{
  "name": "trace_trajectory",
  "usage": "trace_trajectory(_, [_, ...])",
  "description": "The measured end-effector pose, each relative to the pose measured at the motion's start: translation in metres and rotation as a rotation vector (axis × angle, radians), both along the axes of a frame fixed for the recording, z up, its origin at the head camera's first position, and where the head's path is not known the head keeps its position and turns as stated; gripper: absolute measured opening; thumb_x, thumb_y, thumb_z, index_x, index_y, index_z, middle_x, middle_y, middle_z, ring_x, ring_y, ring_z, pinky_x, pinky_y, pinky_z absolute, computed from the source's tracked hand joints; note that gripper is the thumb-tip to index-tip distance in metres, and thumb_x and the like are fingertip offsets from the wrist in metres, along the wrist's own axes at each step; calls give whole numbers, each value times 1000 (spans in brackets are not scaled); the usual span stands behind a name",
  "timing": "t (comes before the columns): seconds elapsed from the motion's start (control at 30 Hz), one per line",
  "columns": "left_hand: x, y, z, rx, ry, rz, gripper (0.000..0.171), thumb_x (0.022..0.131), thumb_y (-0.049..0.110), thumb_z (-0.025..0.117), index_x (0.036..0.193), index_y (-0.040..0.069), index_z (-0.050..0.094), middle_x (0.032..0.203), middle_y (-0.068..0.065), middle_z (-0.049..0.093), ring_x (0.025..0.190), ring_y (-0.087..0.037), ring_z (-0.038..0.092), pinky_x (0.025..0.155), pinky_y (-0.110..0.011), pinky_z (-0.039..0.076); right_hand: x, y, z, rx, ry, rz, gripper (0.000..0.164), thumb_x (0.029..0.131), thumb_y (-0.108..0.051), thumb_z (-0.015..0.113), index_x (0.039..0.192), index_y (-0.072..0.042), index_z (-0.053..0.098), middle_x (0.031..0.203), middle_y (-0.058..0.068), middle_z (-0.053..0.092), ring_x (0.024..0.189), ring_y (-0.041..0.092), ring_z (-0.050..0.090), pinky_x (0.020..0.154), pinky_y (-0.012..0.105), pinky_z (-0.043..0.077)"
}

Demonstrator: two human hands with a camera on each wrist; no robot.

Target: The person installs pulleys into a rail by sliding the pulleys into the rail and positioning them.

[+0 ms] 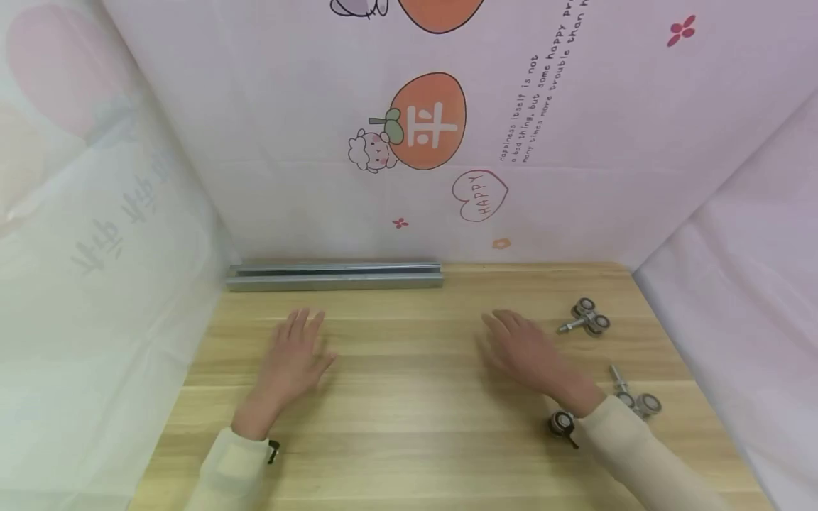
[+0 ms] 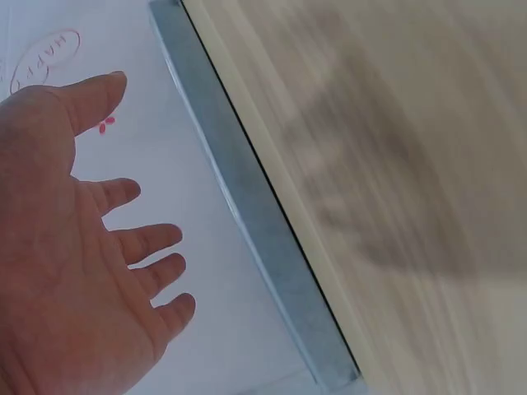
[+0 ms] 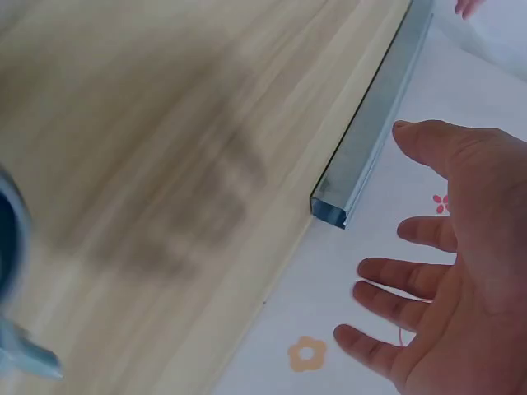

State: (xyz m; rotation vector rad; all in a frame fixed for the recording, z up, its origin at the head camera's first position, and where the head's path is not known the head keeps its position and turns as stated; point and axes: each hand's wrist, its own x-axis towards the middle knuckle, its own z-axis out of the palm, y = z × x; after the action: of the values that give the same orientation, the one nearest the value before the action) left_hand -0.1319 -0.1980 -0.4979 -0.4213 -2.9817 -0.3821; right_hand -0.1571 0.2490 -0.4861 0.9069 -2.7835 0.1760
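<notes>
My left hand [image 1: 292,365] hovers over the left part of the wooden table with its fingers spread, holding nothing. Beyond its fingertips, along the table's back edge, lies a grey metal channel rail [image 1: 335,278] with a slot along its length. Over on the right, my right hand [image 1: 527,355] is held above the wood, fingers extended and without anything in them. Nearest to it is a roller trolley [image 1: 586,317] with small wheels and a threaded bolt. In the wrist views the left palm [image 2: 74,255] and right palm [image 3: 486,247] both show bare.
A second roller trolley [image 1: 639,402] lies by the right sleeve, and another wheel piece [image 1: 562,424] is partly covered by that forearm. White printed cloth [image 1: 307,199] rises behind the wooden table [image 1: 409,426] and along both sides.
</notes>
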Motion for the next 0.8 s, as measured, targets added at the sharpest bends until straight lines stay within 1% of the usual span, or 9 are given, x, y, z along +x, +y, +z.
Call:
trace_trajectory(0.07, [-7, -6, 4, 0, 14, -10, 78, 98, 37, 75, 157, -2, 42, 159, -35, 40, 150, -54, 34, 121, -69, 28, -8, -3, 5, 11, -8, 2, 62, 96, -25, 76, 147, 5, 54, 141, 29, 59, 130, 47, 58, 101, 64, 53])
trace_trajectory(0.2, [-22, -21, 11, 32, 15, -30, 76, 99, 33, 75, 155, -5, 41, 156, -37, 41, 148, -54, 36, 121, -67, 28, -23, -11, 17, 29, -57, 5, 63, 102, -33, 70, 150, 3, 51, 146, 28, 57, 135, 46, 54, 107, 64, 49])
trace_trajectory(0.3, [-34, -34, 15, 54, -3, -41, 76, 100, 30, 74, 156, -6, 38, 157, -37, 40, 148, -55, 35, 122, -67, 27, -35, -18, 23, 33, -91, 23, 65, 103, -36, 68, 152, 2, 49, 148, 28, 56, 136, 46, 54, 110, 64, 47])
trace_trajectory(0.4, [-48, -46, 17, 59, -28, -59, 77, 100, 27, 73, 157, -8, 36, 157, -38, 39, 148, -55, 34, 123, -66, 26, -47, -25, 26, 44, -129, 42, 67, 103, -37, 68, 154, 2, 47, 148, 27, 56, 136, 46, 54, 112, 63, 45])
trace_trajectory(0.53, [-68, -61, 17, 62, -55, -102, 77, 100, 26, 73, 156, -11, 35, 156, -40, 38, 147, -57, 34, 122, -67, 27, -66, -37, 28, 62, -171, 77, 72, 100, -33, 74, 155, 3, 45, 149, 28, 55, 137, 46, 54, 113, 62, 44])
trace_trajectory(0.6, [-77, -66, 17, 73, -68, -119, 76, 100, 25, 72, 156, -11, 35, 156, -41, 37, 146, -59, 34, 121, -69, 27, -76, -44, 31, 71, -190, 95, 74, 99, -31, 76, 155, 5, 44, 150, 29, 53, 139, 46, 52, 115, 61, 43])
trace_trajectory(0.7, [-89, -71, 14, 90, -103, -117, 77, 102, 27, 71, 159, -7, 33, 160, -41, 31, 147, -60, 31, 121, -70, 27, -90, -55, 35, 88, -234, 113, 73, 100, -29, 74, 155, 6, 42, 153, 30, 51, 141, 46, 50, 118, 59, 41])
trace_trajectory(0.8, [-101, -72, 11, 97, -146, -107, 80, 103, 27, 71, 162, -5, 28, 163, -40, 26, 149, -60, 28, 121, -71, 26, -103, -67, 37, 121, -276, 115, 73, 102, -31, 72, 157, 6, 41, 157, 29, 47, 145, 45, 46, 120, 57, 39])
